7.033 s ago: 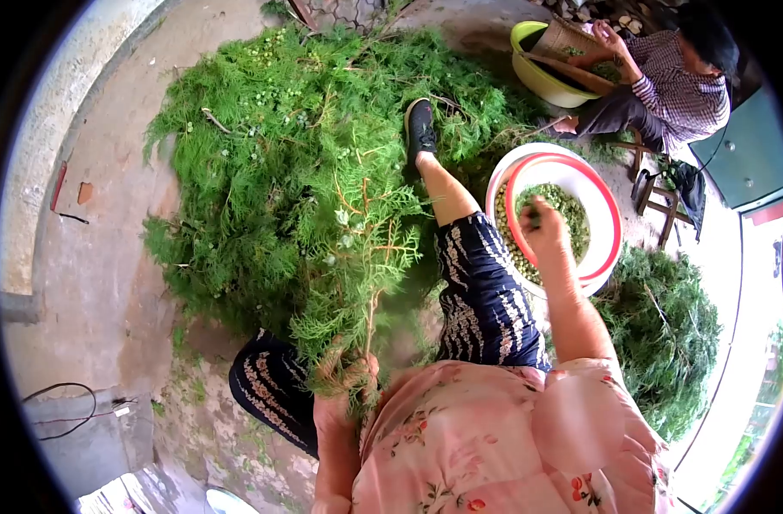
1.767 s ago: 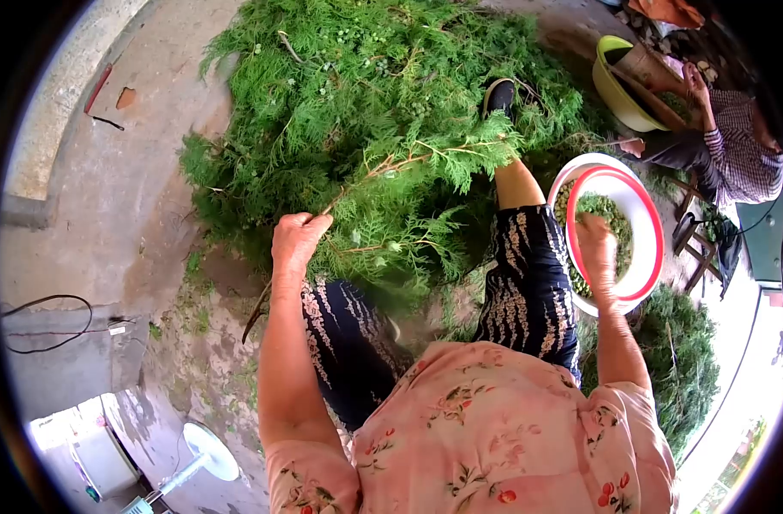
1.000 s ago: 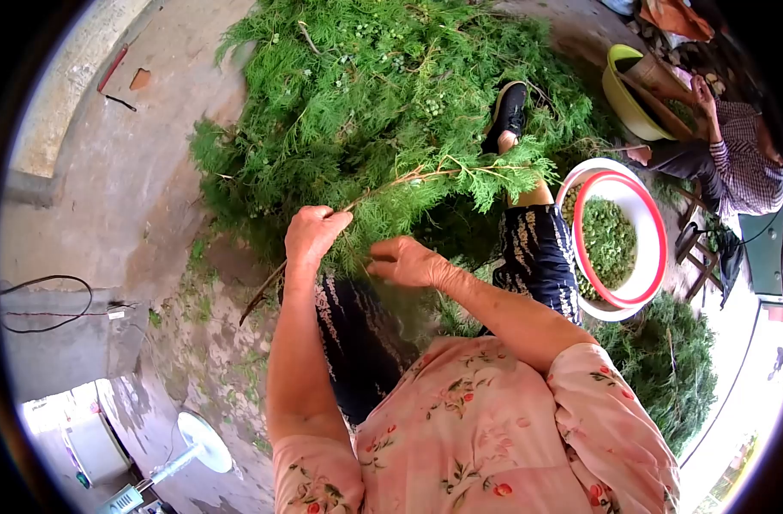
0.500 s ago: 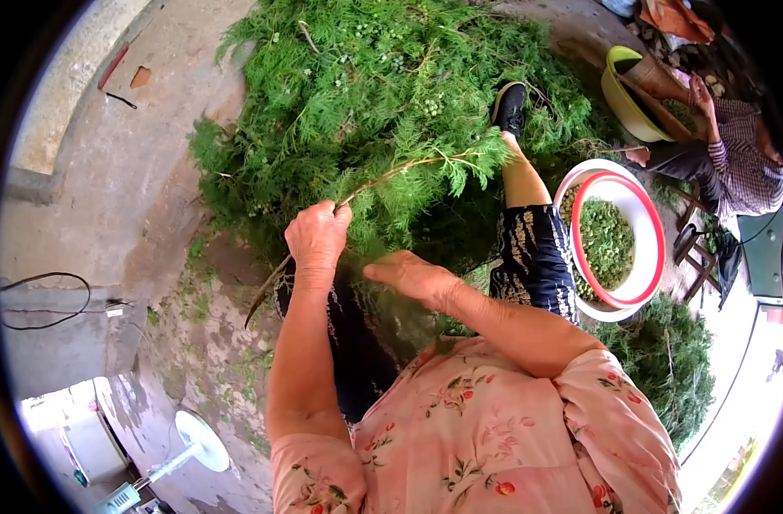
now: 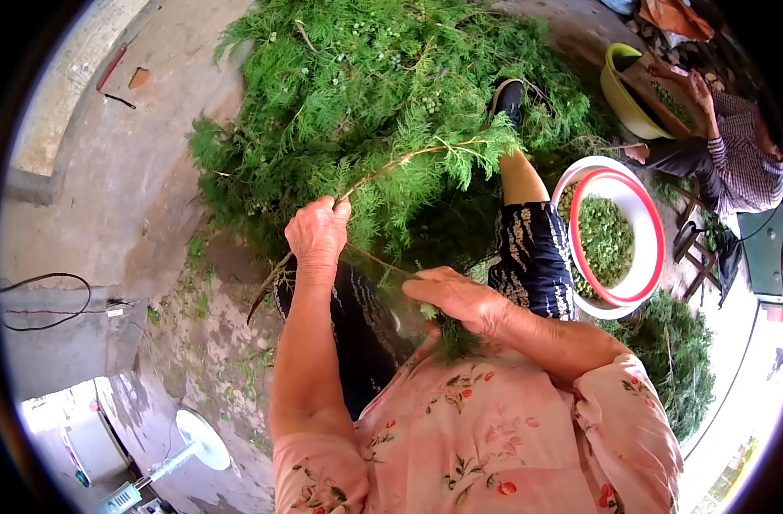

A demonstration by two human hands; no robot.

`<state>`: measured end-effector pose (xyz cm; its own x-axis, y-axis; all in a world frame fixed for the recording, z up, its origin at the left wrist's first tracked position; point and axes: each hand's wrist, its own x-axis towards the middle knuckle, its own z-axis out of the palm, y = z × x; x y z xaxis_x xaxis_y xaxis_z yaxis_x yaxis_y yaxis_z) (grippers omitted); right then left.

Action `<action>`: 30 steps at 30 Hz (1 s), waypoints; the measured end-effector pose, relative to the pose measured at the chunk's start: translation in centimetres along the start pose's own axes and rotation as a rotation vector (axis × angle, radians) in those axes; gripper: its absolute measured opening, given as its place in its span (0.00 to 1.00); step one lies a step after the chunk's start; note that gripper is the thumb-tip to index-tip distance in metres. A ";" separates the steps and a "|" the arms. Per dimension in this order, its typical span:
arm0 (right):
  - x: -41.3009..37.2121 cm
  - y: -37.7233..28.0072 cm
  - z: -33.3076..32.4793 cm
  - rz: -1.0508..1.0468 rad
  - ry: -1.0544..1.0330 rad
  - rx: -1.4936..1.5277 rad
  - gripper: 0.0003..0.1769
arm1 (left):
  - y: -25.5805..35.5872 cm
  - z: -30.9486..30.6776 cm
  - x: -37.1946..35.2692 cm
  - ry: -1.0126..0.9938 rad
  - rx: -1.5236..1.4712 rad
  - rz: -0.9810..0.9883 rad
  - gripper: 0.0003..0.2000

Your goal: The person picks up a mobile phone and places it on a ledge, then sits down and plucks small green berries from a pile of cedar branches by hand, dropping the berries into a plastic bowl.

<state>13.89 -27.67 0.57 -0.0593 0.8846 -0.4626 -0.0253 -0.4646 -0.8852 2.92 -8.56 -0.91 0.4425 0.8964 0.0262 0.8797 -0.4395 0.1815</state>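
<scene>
My left hand (image 5: 317, 227) is closed around the woody stem of a leafy evergreen branch (image 5: 391, 165). The branch arches up and right across the pile, and its bare lower end sticks out below my wrist. Over my lap, my right hand (image 5: 456, 295) is closed on a green sprig (image 5: 457, 337), whose feathery leaves hang out beneath the palm. A thin side twig (image 5: 376, 259) stretches between the two hands. In front of both lies a large heap of cut evergreen branches (image 5: 340, 103) with small pale cones.
To the right stands a white basin with a red-rimmed bowl (image 5: 657, 248) holding green pieces (image 5: 604, 240). Another person (image 5: 747, 158) sits beyond it by a yellow-green tub (image 5: 614, 86). More greenery (image 5: 666, 360) lies at lower right; a white fan (image 5: 201, 439) stands at lower left.
My right hand has moved right and slightly down, toward my body, with greenery now showing under it. My left hand stays almost in place on the branch. The other person's hands have shifted slightly.
</scene>
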 end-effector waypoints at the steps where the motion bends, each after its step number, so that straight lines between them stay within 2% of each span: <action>1: -0.4 0.3 -0.1 -0.006 0.002 0.014 0.10 | 0.1 0.1 0.0 0.001 -0.006 -0.003 0.16; 7: -3.7 -1.1 -1.3 0.083 -0.031 0.107 0.09 | 0.2 0.7 0.3 0.011 -0.025 0.020 0.17; 11: -5.5 -0.1 -2.4 0.173 -0.020 0.129 0.14 | 0.2 1.0 0.3 0.030 -0.061 0.022 0.17; 12: -6.2 0.1 -2.5 0.161 0.015 0.146 0.19 | 0.2 0.8 0.3 0.027 -0.086 0.013 0.17; 15: -7.3 1.0 -4.0 -0.172 -0.087 -0.133 0.20 | 0.4 1.0 0.1 0.031 -0.102 0.014 0.17; 17: -8.0 1.7 -4.1 -0.016 -0.058 0.101 0.20 | 0.5 0.8 0.2 0.019 -0.120 -0.004 0.17; 19: -9.2 0.6 -4.3 0.284 -0.033 0.406 0.20 | 0.7 0.9 0.1 0.017 -0.118 0.021 0.17; 20: -9.8 0.0 -4.9 0.263 -0.057 0.293 0.19 | 0.8 1.0 0.2 0.023 -0.119 0.041 0.17; 23: -10.6 0.8 -5.5 0.277 -0.017 0.241 0.18 | 0.7 1.0 -0.1 0.049 -0.110 0.087 0.17; 24: -11.1 0.5 -6.4 0.318 -0.091 0.128 0.19 | 0.8 1.0 -0.1 0.061 -0.107 0.102 0.17; 27: -12.5 0.0 -7.6 0.309 -0.077 -0.002 0.18 | 1.1 0.4 0.1 -0.019 -0.102 0.017 0.17; 29: -13.3 2.9 -8.7 -0.050 -0.017 -0.197 0.15 | 0.7 0.6 0.0 0.010 -0.140 0.013 0.18; 30: -14.2 0.8 -9.2 0.218 -0.007 -0.119 0.15 | 0.4 0.4 0.1 0.000 -0.181 -0.029 0.18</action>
<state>23.88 -40.20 6.00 -0.0575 0.7635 -0.6432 0.1067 -0.6359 -0.7644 3.40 -8.69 -1.25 0.4174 0.9085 0.0186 0.8463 -0.3962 0.3560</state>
